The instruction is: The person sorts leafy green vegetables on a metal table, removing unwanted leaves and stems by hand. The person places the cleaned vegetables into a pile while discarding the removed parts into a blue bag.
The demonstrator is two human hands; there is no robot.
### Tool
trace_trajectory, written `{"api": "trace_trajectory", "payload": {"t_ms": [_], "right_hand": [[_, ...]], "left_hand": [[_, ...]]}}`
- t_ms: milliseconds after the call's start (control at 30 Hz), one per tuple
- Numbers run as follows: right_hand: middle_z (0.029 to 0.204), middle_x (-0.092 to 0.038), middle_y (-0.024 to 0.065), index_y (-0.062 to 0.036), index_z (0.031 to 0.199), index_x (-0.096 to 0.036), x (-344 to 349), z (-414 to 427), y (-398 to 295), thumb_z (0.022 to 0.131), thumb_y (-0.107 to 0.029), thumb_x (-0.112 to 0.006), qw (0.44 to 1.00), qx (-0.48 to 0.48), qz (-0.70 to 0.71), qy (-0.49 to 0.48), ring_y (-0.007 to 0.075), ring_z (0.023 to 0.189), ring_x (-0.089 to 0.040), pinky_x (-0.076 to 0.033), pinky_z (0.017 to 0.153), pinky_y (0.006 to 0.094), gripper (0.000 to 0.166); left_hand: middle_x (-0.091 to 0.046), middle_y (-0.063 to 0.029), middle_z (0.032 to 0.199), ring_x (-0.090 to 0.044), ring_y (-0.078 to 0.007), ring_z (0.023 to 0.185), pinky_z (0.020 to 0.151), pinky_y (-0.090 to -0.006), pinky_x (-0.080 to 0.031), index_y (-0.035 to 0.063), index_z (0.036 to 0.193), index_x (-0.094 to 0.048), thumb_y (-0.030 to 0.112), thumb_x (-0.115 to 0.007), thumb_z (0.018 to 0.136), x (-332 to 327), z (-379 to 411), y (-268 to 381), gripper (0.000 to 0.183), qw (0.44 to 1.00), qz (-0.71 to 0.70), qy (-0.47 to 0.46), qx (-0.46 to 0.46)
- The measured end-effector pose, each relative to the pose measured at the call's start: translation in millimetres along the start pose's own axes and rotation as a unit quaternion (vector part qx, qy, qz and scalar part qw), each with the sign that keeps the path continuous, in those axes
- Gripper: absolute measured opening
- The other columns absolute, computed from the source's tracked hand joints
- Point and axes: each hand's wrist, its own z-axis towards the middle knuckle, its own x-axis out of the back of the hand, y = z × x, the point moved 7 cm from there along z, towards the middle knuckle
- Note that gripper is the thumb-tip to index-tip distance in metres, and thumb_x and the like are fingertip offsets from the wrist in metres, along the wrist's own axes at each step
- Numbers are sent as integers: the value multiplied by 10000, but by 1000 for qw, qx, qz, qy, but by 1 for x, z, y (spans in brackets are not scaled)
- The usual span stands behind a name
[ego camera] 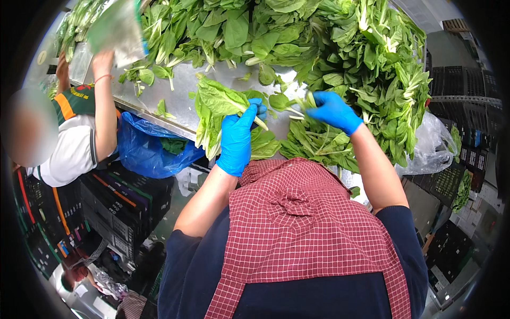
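My left hand (236, 141), in a blue glove, grips a leafy green stalk (223, 97) whose broad, pale green leaves spread to the upper left. The white stalk end sticks out past the fingers at the right. My right hand (334, 112), also gloved in blue, pinches a small pale-stemmed green (306, 103), blurred by motion. Just left of that hand, a loose round leaf (279, 102) shows over the metal worktable (181, 89). Below the right hand lies a bunch of leafy greens (316, 139), close to my red checked apron (310, 223).
A large heap of leafy greens (275, 28) covers the table's back and right. At left, a co-worker's hand (103, 62) holds a plastic bag (119, 32). A blue bag (147, 147) hangs at the table edge above black crates (115, 207). A clear bag (428, 143) is at right.
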Motion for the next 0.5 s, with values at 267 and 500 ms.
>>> {"api": "trace_trajectory", "payload": {"t_ms": [267,500], "right_hand": [[1046,-671,149,-62,1112,-668,23,-31,-33,782,-340,-716,981,113,-100,124,260,906,-661,-511,831,348,434],[1083,-660,61,-84,1159,-590,-90,95,-49,935,-280,-580,859,-35,506,-64,148,784,-617,-489,667,258,297]], "left_hand": [[-665,-92,961,-640,-175,886,801,-300,-520,-11,1138,-617,153,-580,941,-9,-3,-10,259,1000,-3,-11,-2],[-654,-99,981,-624,-174,924,795,-300,-512,-28,1163,-593,130,-556,953,-18,-20,-11,265,999,27,-34,-16]]}}
